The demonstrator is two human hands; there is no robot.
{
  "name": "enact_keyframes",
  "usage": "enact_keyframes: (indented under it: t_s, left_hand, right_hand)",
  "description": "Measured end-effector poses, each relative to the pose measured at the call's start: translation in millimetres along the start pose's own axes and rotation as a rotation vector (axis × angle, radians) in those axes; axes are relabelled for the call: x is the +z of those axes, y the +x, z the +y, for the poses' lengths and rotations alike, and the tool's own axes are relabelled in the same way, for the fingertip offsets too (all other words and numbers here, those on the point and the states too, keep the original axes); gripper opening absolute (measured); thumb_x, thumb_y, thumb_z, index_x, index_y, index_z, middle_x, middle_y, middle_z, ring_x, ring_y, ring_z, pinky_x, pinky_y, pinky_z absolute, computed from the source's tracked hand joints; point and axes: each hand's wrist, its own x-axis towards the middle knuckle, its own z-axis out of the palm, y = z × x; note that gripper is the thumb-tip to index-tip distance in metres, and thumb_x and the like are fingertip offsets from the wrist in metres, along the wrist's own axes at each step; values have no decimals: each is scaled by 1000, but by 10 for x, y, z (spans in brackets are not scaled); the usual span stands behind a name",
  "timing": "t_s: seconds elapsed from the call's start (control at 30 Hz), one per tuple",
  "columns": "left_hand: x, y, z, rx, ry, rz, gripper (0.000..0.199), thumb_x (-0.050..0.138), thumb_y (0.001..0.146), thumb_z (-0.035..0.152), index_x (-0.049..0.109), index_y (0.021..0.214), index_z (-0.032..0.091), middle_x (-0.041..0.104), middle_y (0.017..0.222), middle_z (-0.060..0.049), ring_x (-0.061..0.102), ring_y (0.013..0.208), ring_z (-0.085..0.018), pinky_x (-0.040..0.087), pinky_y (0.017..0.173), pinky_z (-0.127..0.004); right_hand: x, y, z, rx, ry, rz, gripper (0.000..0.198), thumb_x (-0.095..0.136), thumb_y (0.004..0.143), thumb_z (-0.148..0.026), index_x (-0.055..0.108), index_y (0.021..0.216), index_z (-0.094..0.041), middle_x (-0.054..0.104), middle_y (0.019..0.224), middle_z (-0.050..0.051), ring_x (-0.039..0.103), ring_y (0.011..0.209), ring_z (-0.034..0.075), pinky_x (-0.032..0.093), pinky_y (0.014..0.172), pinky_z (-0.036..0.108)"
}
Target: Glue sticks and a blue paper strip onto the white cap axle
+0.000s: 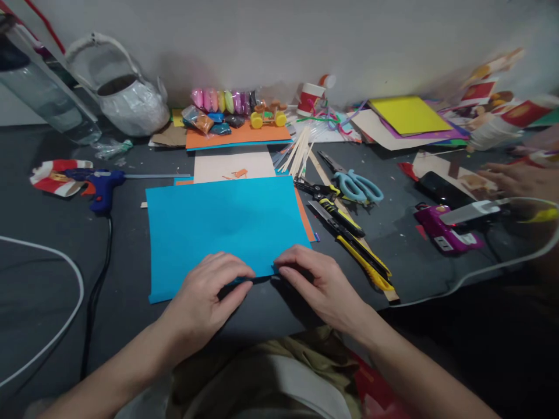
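Note:
A blue sheet of paper point(222, 227) lies in front of me, its near edge slightly curled up. My left hand point(218, 285) pinches that near edge around its middle, thumb below and fingers above. Close by on the right, my right hand point(312, 279) grips the same edge near the sheet's right corner. A small gap separates the two hands. Under the blue sheet, an orange sheet point(305, 215) peeks out at the right, and a white sheet point(231, 162) with orange scraps on it shows beyond the far edge.
Right of the paper lie pliers point(318, 189), a yellow utility knife point(353, 250) and blue-handled scissors point(358, 186). A blue glue gun point(105, 186) with its cord is at left. Clay packs point(222, 102) stand behind. Another person's hand point(519, 180) is at far right, near a purple power socket point(449, 230).

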Motion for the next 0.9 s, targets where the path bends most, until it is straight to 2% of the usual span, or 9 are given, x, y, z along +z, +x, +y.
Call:
enact_keyframes:
  t_s: [0.13,0.23,0.33,0.7,0.9]
  left_hand:
    - [-39,-145,-55,-120,45,-29,16,48,99,26,63,97,23,71,97,-2,62,91,-17,47,80,-33]
    - [-17,-202,-90,-165,72,-62,18,46,99,26,63,98,23,71,98,-2,62,92,-19,47,80,-35]
    - [-2,-208,-110,-153,102,-70,19,44,100,26,63,99,23,71,98,-2,62,91,-20,45,80,-36]
    - [-86,-300,-151,-256,220,-14,17,47,98,27,62,104,23,70,95,-3,62,89,-22,45,75,-35]
    - [-83,-358,-159,-293,286,-11,21,44,100,29,64,97,23,70,89,-3,60,84,-21,41,72,-35]
  right_hand:
    - [17,16,60,-140,-259,-18,16,51,99,-23,65,103,-19,67,99,8,61,93,20,49,82,34]
    - [52,38,62,-205,-324,-56,18,51,99,-23,66,107,-18,67,102,9,59,93,21,49,81,36]
    - [96,74,50,-250,-366,-75,19,51,99,-24,67,106,-17,66,101,10,56,91,22,48,79,37]
    - [171,200,32,-236,-445,-120,18,51,98,-22,66,90,-15,64,98,11,51,90,23,44,76,37]
    - [212,240,24,-229,-471,-137,20,51,98,-22,65,88,-14,62,95,11,50,89,23,43,77,38]
